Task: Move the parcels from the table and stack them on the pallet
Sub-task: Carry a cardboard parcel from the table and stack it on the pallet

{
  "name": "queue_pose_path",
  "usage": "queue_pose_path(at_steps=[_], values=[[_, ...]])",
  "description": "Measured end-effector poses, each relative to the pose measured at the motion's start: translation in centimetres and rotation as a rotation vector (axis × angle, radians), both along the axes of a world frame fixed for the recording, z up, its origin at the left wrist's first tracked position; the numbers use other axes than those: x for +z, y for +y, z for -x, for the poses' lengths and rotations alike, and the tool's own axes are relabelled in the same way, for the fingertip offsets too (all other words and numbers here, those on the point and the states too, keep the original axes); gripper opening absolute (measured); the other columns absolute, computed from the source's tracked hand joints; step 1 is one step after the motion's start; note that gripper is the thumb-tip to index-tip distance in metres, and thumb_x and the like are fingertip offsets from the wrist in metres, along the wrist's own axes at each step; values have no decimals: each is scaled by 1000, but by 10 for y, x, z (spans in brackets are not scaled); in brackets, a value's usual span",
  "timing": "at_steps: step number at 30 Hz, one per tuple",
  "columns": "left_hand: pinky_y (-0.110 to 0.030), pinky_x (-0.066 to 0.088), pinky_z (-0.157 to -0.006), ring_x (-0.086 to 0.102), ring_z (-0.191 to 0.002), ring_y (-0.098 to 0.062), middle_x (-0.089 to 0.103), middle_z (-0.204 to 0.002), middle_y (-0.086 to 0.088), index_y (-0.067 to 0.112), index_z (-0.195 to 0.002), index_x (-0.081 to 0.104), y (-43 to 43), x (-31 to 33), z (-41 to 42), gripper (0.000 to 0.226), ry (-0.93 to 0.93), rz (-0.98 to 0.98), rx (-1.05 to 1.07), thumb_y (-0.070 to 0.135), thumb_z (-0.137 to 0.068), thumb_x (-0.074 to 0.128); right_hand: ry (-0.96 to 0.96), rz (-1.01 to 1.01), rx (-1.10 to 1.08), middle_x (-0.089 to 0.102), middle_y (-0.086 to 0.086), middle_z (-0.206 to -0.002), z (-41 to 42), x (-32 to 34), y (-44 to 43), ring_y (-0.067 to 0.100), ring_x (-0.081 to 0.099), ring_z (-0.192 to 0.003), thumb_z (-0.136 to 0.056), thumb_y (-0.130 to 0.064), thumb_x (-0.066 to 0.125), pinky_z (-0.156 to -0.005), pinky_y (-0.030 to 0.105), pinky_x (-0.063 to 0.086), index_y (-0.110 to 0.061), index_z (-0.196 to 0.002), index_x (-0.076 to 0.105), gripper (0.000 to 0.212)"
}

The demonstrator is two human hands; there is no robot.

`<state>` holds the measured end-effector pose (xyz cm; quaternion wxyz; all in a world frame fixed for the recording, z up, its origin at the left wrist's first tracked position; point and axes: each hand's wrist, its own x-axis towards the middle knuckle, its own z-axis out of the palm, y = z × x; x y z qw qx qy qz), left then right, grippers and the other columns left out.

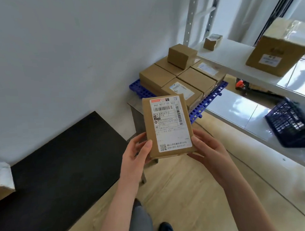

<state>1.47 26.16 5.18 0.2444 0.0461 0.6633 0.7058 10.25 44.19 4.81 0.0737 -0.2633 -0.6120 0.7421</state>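
Over wood floor [187, 193], hands [135, 157] [209, 152] hold parcel [168, 127] (label-up).

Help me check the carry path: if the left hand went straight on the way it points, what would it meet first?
Probably the brown cardboard boxes stacked on the blue plastic pallet. The left hand, gripping the flat brown labelled parcel, points toward them; depth is unclear.

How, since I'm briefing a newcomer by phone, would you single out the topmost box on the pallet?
Find the blue pallet by the white wall, carrying a layer of brown parcels. The topmost box sits on that layer's far end: the only one stacked on others.
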Motion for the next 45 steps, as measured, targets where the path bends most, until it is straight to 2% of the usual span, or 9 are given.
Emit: queue_pose_path(at_steps=[2,5,12,17,21,25,32,38,45], values=[[-25,57,-76,69,-92,-10,70,-107,-1,25,-117,56,16,-2,-2,55,-1,11,-31,45,-66,60,-5,8,-32,69,2,-116,-8,-4,12,19,67,-105,-73,-46,77,-91,39,52,-36,-111,69,40],[-32,55,-83,68,-94,-11,71,-106,1,32,-112,57,42,-6,-2,48,-10,39,-71,46,-66,58,-9,16,-77,69,1,-115,-17,-8,32,19,67,-105,-63,-53,71,-92,39,52,-38,-110,70,49],[-33,53,-87,68,-93,-12,72,-101,4,26,-119,56,122,-11,20,53,-21,39,-173,43,-69,60,-9,25,-181,72,3,-109,-12,-11,101,17,69,-100,-65,-45,67,-88,36,54,-32,-112,67,49],[-36,53,-88,68,-97,-20,71,-104,-1,31,-112,58,184,-5,53,54,-28,19,-194,49,-62,64,-26,0,-183,71,1,-110,18,1,164,17,69,-102,-65,-46,69,-95,43,53,-33,-114,67,50],[-30,57,-82,69,-94,-21,72,-102,-4,23,-116,57,236,3,75,52,-60,-38,-185,37,-66,65,-18,-28,-204,71,-1,-112,39,12,214,17,68,-104,-64,-48,70,-95,44,53,-32,-115,67,54],[-36,53,-87,68,-96,-23,72,-104,-2,27,-113,59,280,5,88,49,-49,-43,-176,39,-66,65,-3,-18,-214,71,1,-112,49,15,254,18,67,-105,-63,-49,69,-94,41,53,-28,-120,64,62],[-27,56,-78,69,-95,-21,72,-105,-2,25,-118,58,350,-5,94,51,-53,-42,-154,41,-69,64,-11,0,-161,71,0,-109,60,5,334,17,68,-102,-63,-47,71,-88,36,56,-31,-114,66,54],[-24,57,-74,68,-98,-25,70,-108,-9,27,-113,60,435,-8,87,52,-54,-55,-3,43,-64,66,18,-28,-17,72,1,-102,73,8,432,22,68,-100,-61,-47,70,-89,39,57,-33,-111,66,52],[-46,50,-94,66,-100,-28,71,-106,-5,27,-114,61,524,-9,81,54,-22,-27,113,45,-64,67,31,-23,90,72,3,-107,83,9,534,22,68,-103,-57,-52,71,-91,43,56,-33,-115,64,61]])
